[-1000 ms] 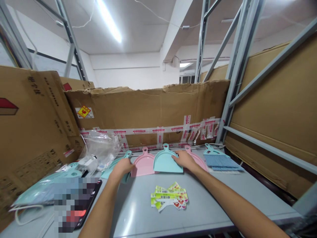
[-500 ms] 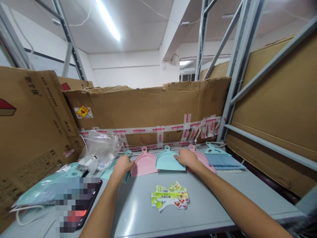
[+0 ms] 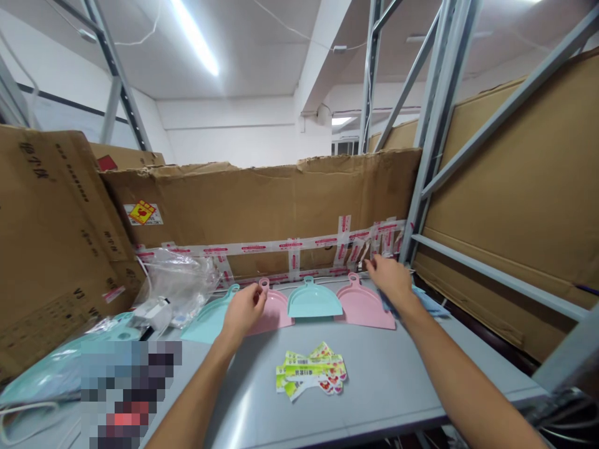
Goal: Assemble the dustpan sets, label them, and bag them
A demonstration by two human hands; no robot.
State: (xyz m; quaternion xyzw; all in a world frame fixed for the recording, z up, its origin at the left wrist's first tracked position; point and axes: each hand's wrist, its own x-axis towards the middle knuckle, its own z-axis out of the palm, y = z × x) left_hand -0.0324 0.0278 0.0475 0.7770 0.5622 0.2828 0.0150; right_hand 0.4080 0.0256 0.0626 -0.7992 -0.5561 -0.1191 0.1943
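Observation:
Four plastic dustpans lie in a row along the back of the grey table (image 3: 374, 399). They are a teal dustpan (image 3: 208, 322), a pink dustpan (image 3: 277, 313), a second teal dustpan (image 3: 314, 300) and a second pink dustpan (image 3: 364, 308). My left hand (image 3: 243, 310) sits over the gap between the first two, its fingers at the first pink dustpan's handle. My right hand (image 3: 390, 279) reaches past the second pink dustpan, above a blue-bristled hand brush (image 3: 423, 302), which it mostly hides. A bundle of printed labels (image 3: 311, 371) lies in front of the row.
A crumpled plastic bag (image 3: 175, 280) and a white item stand at the left, beside teal packaged goods (image 3: 56, 374) and a pixelated patch (image 3: 128, 393). Taped cardboard (image 3: 262, 206) backs the table, and a metal rack upright (image 3: 423, 156) rises on the right.
My right hand has moved right and back, off the second pink dustpan to the brush. My left hand has shifted right onto the first pink dustpan's handle area. The teal dustpan lies flatter.

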